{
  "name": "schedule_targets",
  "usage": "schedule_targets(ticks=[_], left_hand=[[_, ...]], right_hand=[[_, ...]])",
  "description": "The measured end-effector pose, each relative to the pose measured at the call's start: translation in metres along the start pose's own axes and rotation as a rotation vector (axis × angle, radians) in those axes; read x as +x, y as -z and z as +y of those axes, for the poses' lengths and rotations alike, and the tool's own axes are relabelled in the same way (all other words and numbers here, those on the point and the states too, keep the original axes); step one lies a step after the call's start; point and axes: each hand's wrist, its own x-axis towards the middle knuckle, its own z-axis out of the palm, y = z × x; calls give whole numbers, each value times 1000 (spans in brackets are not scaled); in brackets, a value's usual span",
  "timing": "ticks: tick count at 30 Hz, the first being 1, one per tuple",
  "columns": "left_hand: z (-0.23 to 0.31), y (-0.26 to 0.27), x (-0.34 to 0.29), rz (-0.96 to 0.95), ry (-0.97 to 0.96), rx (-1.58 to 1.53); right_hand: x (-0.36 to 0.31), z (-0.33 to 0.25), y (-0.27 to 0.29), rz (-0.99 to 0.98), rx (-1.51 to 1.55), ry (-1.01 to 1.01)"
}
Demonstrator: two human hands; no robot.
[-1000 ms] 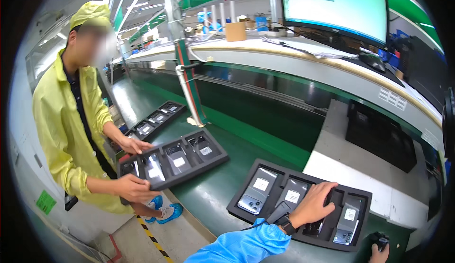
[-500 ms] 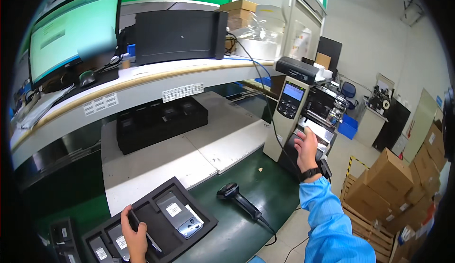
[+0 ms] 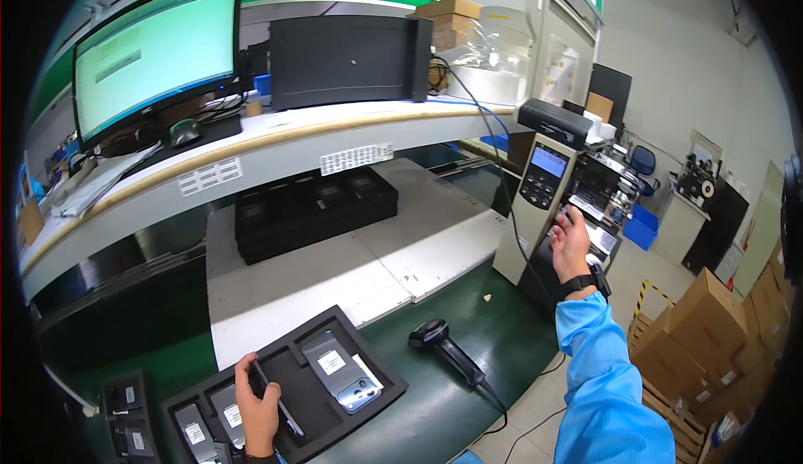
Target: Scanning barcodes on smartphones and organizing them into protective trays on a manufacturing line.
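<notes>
My left hand (image 3: 258, 410) sat at the bottom of the frame, left of centre, fingers (image 3: 248, 379) curled around a dark phone (image 3: 278, 405) standing on edge in a slot of the black foam tray (image 3: 381, 374); grip looked closed on it. Same tray held a grey phone (image 3: 340, 372) lying back-up with a white sticker, just right of my hand, and two more stickered phones (image 3: 227, 415) to the left. Tray lay on the green counter (image 3: 435, 418) at lower centre. My right hand (image 3: 570, 242) was up at the right of the frame, blue sleeve (image 3: 606, 380) and dark watch (image 3: 583, 283) on the wrist, fingers spread loose and holding nothing, right at the front of the label printer (image 3: 544, 181) with its small lit screen; whether it touched, couldn't tell. Black handheld scanner (image 3: 435, 336) lay on the counter between the tray and the printer, cable trailing to the lower right. Stack of black trays (image 3: 314, 213) sat on the white platform at centre. Monitor (image 3: 155, 50) upper left on the shelf, black box (image 3: 347, 58) beside it. Cardboard boxes (image 3: 707, 322) far right.
</notes>
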Motion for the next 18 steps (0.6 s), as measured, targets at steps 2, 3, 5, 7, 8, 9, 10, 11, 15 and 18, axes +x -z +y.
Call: schedule_targets(ticks=[2,3,5,7,8,9,10,11,15,18], left_hand=[[0,1,0,16,14,-10],[0,2,-1,6,2,-9],[-1,4,0,12,-7,-4],[-1,4,0,-4,-36,18],[-1,4,0,-2,-40,10],[-1,5,0,11,-31,10],[-1,5,0,4,-29,3],[0,5,0,-5,-28,-5],[4,7,-1,-12,-19,-18],[4,7,-2,-4,3,2]], right_hand=[[-1,2,0,14,-17,16],[-2,2,-1,8,-22,30],[-4,4,-4,18,-24,48],[-7,6,-8,6,-46,65],[-9,6,-10,-6,-50,68],[-11,7,-11,-4,-54,71],[-12,8,-13,1,-60,68],[-14,9,-15,-1,-66,62],[-16,12,-18,44,-106,101],[-17,14,-20,48,-170,189]])
